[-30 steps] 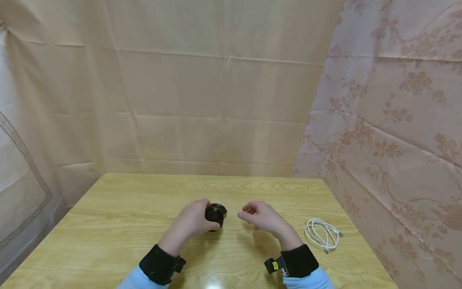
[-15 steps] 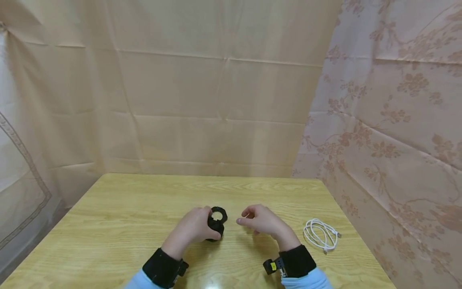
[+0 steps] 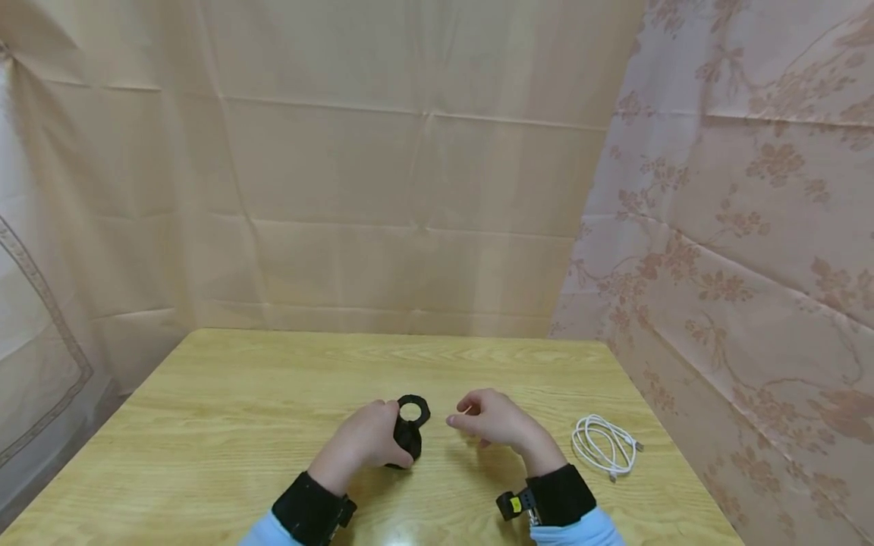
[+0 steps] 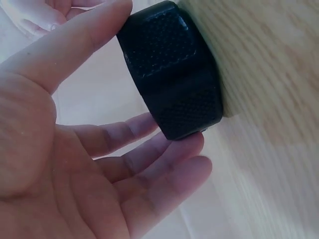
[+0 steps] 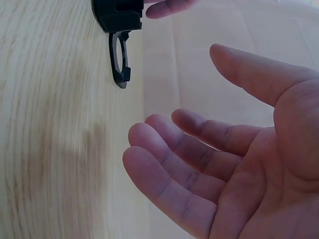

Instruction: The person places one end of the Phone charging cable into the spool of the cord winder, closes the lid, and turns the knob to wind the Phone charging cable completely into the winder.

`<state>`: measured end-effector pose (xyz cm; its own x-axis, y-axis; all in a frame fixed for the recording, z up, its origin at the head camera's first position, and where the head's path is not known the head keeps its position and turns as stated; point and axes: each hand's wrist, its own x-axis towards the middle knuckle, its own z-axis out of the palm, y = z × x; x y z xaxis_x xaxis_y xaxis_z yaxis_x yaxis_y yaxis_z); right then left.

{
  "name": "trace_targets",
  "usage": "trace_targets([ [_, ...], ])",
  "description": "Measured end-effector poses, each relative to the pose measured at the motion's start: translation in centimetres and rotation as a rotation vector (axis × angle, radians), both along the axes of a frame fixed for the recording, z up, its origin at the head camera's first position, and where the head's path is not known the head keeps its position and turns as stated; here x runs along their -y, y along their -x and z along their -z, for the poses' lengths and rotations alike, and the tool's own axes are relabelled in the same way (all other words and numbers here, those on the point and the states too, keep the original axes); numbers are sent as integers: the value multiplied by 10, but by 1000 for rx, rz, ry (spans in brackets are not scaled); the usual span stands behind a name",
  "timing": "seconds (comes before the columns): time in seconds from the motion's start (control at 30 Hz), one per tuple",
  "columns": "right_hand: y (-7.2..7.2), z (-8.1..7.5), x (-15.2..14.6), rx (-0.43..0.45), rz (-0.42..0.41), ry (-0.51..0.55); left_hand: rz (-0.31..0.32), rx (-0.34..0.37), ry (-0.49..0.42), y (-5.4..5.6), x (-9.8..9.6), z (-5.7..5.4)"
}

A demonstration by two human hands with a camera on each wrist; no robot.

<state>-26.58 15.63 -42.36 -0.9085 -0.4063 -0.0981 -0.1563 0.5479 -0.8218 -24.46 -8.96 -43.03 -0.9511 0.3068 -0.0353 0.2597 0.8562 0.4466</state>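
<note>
A black faceted piece (image 3: 407,438) with textured sides sits low against the table, a flat ring (image 3: 425,413) sticking out from its far side. My left hand (image 3: 369,436) holds the black piece between thumb and fingers; in the left wrist view the thumb lies on one edge and fingertips on the opposite edge of the black body (image 4: 172,69). To the right, apart from it, my right hand (image 3: 501,418) hovers over the table with loosely bent fingers and nothing in them. The right wrist view shows the ring (image 5: 121,79) joined to the body (image 5: 119,17) by a narrow neck.
A coiled white cable (image 3: 604,447) lies on the wooden table (image 3: 273,379) to the right of my right hand. Beige cloth (image 3: 382,167) hangs behind the table, and a flower-patterned cloth (image 3: 737,250) hangs along the right side.
My left hand has brought the black piece nearer to me and tipped it, so the ring's round opening now shows from above. My right hand has barely shifted.
</note>
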Motion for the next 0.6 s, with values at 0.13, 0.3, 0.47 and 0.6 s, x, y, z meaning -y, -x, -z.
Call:
trace_targets([
  [0.13, 0, -2, -2, -7, 7, 1, -15, -30, 33, -3, -1, 0],
  [0.3, -1, -7, -6, -27, 15, -2, -30, -47, 50, -6, -1, -3],
  [0.47, -5, -15, -10, -67, 32, -1, -25, -60, 40, -6, 5, -11],
  [0.6, -8, -21, -11, -96, 25, 14, -24, -98, 34, -6, 15, -18],
])
